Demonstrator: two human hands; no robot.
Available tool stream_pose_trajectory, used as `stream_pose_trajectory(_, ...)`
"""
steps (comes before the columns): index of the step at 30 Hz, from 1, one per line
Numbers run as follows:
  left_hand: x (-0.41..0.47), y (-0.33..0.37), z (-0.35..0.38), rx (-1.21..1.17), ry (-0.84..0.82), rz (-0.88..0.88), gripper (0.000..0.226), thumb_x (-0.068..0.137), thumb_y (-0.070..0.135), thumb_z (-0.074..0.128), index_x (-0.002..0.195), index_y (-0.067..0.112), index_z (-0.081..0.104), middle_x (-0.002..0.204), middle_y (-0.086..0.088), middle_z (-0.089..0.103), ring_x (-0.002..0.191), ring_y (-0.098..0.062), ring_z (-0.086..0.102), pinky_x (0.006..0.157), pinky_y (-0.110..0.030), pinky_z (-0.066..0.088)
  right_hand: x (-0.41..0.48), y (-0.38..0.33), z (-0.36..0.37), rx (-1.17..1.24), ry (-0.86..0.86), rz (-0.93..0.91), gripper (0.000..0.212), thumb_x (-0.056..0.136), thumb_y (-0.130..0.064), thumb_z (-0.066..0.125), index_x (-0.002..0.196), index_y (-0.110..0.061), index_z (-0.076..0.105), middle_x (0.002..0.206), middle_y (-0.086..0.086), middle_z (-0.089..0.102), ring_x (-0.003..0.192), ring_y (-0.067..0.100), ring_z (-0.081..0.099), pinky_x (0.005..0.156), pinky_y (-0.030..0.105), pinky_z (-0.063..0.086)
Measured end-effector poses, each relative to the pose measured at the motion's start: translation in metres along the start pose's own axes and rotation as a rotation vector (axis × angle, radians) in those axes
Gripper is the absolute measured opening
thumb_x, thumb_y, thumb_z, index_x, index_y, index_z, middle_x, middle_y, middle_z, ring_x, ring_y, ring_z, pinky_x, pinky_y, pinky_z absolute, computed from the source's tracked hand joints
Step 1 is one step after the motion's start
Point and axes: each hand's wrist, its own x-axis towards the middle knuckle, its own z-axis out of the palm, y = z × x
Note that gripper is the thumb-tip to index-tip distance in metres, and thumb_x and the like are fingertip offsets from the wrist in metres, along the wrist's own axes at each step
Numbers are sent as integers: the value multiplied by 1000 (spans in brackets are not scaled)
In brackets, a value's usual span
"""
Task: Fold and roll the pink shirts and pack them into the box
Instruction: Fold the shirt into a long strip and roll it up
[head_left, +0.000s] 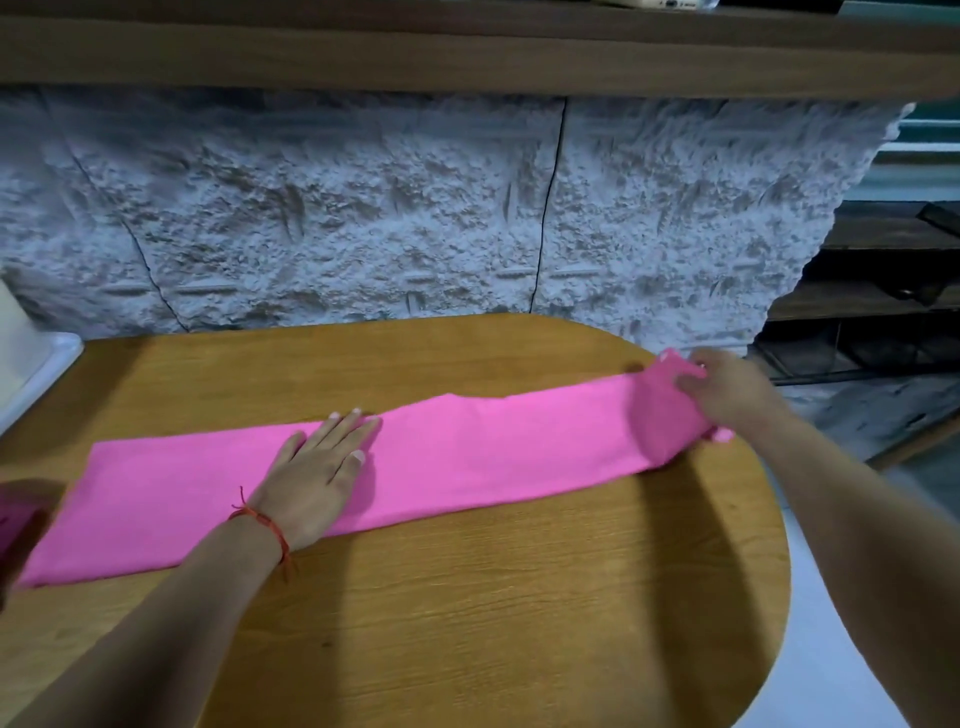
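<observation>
Judging by how things lie, the folding of 1 pink shirt (467, 457) is done and its rolling is only starting. The shirt sits on the wooden table (467, 649) as 1 long, narrow strip. It runs from the near left edge, where its end reaches the table's rim, across to the rounded right end. Most of the strip lies flat and smooth.

The left hand (317, 478) rests palm down on the strip near its middle. Its fingers (353, 431) are straight and close together, pressing the cloth to the table. A red thread bracelet (260, 519) circles that wrist.

The right hand (727, 389) is at the table's right end. Its fingers (691, 384) curl round the strip's end, which is lifted off the wood and bunched into a first turn at most. No tight roll has formed yet.

What remains, by this reading, is nearly the whole roll along the strip toward the left, and then the packing. A white container (47, 358) shows only a rim at the far left corner. It may be the box, though that cannot be told, and its inside is out of sight. A dark pink, blurred shape (15, 519) at the left edge may be another shirt waiting, but it is too indistinct to say. So no shirt can be seen packed.
</observation>
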Motion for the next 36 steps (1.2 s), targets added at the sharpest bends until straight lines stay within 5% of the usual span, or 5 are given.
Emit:
stream_pose_trajectory(4,1,-8,-2,-22,10,4,50,112,38,16,161,49,13,168,24,-1,155,1,-7,127,-33,-7,13,-14,-25,1131,-180,-135,33,98,-36,72,125,-17,69,120,12,73,103,25,73,84,41,62)
stream_pose_trajectory(9,-5,-15,-4,-18,55,14,51,112,35,22,161,46,11,169,22,4,156,1,-4,126,-28,-6,12,24,15,-92,104,2,12,99,-26,59,97,-16,64,79,12,69,60,26,62,56,31,41)
stream_pose_trajectory(19,-2,-14,-1,130,47,-42,58,109,52,21,164,41,11,172,16,2,159,-8,-2,129,-44,2,17,34,14,-384,179,86,39,101,-53,54,122,-20,60,125,17,64,118,39,60,93,48,47)
stream_pose_trajectory(28,-2,-14,0,178,33,-81,59,108,56,18,164,42,6,172,13,-3,159,-11,-5,128,-51,0,-111,-64,88,-227,-239,-784,59,77,-32,62,136,-31,62,135,-6,59,126,18,52,102,37,46)
stream_pose_trajectory(36,-6,-29,-5,94,-6,-38,57,109,56,21,163,45,8,172,15,-4,158,-9,-8,128,-48,-6,-116,-83,116,-636,-76,-787,52,98,-30,49,150,-37,47,138,-13,56,125,16,52,86,35,56)
